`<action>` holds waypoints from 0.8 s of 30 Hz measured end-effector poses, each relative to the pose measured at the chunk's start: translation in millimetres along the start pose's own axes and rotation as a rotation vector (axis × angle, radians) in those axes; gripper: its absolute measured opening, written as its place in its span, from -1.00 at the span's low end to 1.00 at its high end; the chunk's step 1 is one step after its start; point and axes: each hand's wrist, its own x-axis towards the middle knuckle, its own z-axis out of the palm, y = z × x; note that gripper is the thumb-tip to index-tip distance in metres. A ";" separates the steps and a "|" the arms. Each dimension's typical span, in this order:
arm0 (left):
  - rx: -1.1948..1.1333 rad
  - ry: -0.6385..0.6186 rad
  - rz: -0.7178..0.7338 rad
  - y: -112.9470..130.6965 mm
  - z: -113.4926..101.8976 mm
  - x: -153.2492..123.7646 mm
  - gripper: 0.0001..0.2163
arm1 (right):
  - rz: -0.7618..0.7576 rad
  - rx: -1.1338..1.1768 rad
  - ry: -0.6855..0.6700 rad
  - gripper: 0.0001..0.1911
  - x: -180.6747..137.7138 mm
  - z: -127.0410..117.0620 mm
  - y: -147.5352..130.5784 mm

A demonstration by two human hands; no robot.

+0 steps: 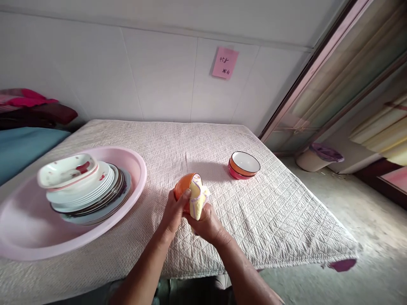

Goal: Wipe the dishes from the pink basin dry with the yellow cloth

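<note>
Held above the near middle of the covered table is an orange bowl [183,184], tipped on its side with its mouth facing right. My left hand [177,207] grips it from the left, the thumb over the rim. A yellow cloth with purple stripes [197,197] is bunched in the bowl's mouth and hangs over its edge. My right hand [205,221] is closed on this cloth at the bowl's lower right side; some of its fingers are hidden. To the right, two stacked bowls, the upper one orange with a white inside [244,163], stand upright on the table.
At left a large pink basin [140,169] holds a stack of plates [95,190] topped by a rectangular white dish [68,171]. A quilted cover [270,212] lies over the table. Pink paper [225,62] is stuck on the wall. A lined bin [318,156] stands on the floor at right.
</note>
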 end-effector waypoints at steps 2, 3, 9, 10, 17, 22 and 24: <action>-0.037 -0.015 -0.030 1.5 1.8 -1.7 -0.37 | -0.052 -0.049 0.013 -0.92 -1.2 -1.2 -5.0; -0.039 -0.023 -0.032 2.0 2.7 -2.5 -0.35 | -0.062 -0.057 0.027 -0.92 -2.3 -1.4 -6.6; -0.051 -0.067 0.047 -2.3 4.9 -1.4 -0.28 | -0.005 -0.084 0.086 -0.90 -7.9 1.4 -4.1; -0.050 -0.060 0.046 -3.8 4.7 -0.2 -0.27 | 0.007 -0.087 0.083 -0.89 -8.0 2.1 -2.9; -0.036 -0.048 0.062 -4.3 3.3 0.0 -0.32 | 0.035 -0.138 0.081 -0.84 -6.2 5.9 -1.6; 0.003 -0.008 0.062 0.0 1.8 -3.7 -0.36 | 0.028 -0.190 0.052 -0.87 -3.2 8.2 -5.5; 0.007 0.015 0.061 -0.5 1.9 -3.0 -0.36 | 0.030 -0.184 0.054 -0.85 -2.5 8.6 -5.3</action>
